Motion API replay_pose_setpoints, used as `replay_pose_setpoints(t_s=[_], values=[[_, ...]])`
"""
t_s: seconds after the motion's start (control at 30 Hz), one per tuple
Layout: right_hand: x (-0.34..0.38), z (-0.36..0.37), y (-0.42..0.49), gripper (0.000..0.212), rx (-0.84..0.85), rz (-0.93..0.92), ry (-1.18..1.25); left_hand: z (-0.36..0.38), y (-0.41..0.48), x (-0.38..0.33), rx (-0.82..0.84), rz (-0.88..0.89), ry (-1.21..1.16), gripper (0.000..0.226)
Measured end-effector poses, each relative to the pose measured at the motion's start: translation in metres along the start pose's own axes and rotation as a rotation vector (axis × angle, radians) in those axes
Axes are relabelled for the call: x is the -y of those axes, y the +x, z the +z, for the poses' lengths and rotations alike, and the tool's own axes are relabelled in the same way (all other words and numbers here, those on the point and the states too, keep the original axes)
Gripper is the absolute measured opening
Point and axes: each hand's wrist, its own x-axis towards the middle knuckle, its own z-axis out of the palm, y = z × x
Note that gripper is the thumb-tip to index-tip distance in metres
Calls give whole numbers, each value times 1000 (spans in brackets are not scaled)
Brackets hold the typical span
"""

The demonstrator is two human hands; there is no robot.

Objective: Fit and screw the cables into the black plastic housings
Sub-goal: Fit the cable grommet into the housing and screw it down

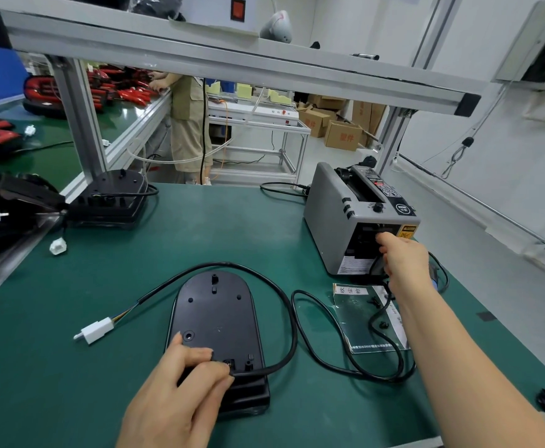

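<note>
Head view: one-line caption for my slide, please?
Left hand pinches cable at black housing while right hand reaches to the grey tape dispenser.

Left hand (pixel 180 392) pinches black round cable (pixel 264 279) at near end of flat black plastic housing (pixel 214 318) on green table (pixel 167 237). Right hand (pixel 400 257) at grey tape dispenser (pixel 335 205) outlet; grip unclear.

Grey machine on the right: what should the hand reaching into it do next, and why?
Probably draw the right hand back from the front slot of the grey machine, carrying whatever it picks there, to the black housing. The left hand pinches the cable at the housing's near end, as if waiting for it.
</note>
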Motion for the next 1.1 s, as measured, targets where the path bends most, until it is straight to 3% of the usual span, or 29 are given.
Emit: replay_pose_setpoints(t_s=[0.23,0.37,0.53,0.63,0.7,0.83,0.97,1.03,1.1], values=[[-4,-10,-9,13,87,-15,13,-4,2,-4,51,-25,5,11],[0,-12,-29,11,298,-37,61,-7,5,-8,88,-38,-49,6],[6,2,-66,17,624,-122,-66,-23,15,-7,117,-160,-77,13],[11,18,-89,19,781,-175,-172,-31,27,4,52,-310,-94,9],[15,31,-104,23,893,-200,-201,-34,39,20,-5,-458,-102,21],[21,61,-131,35,1098,-281,-309,-36,58,47,172,-731,-149,21],[22,93,-154,25,1196,-410,-416,-32,58,46,335,-661,-222,20],[20,105,-161,19,1217,-483,-498,-30,54,47,346,-595,-214,30],[18,113,-164,17,1241,-517,-575,-29,50,49,336,-593,-194,24]])
